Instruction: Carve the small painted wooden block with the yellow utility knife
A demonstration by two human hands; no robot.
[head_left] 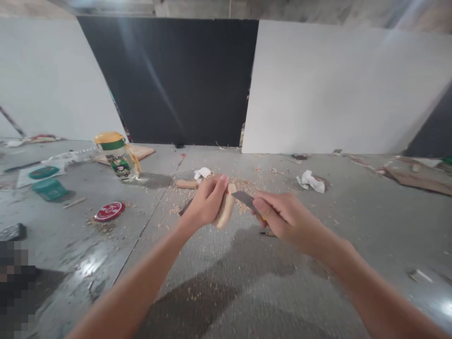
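My left hand (210,200) is closed around a pale, rounded wooden piece (226,209) with a small red mark near its top. Part of the wood is hidden behind my fingers. My right hand (277,214) grips a box cutter (244,198), its wide grey blade pointing left at the wood's upper end. I cannot tell whether the blade touches it. A bit of yellow shows under the right fingers. Below that hand, a thin tool (267,233) with a dark tip lies on the floor, partly covered. Wood shavings (242,186) are scattered just beyond both hands.
To the left stand a yellow-lidded bottle (118,157), a teal container (49,189) and a red round lid (109,211). Crumpled white paper (310,181) and a wood block (187,184) lie ahead on the concrete floor (353,226). A dark panel (176,84) stands behind.
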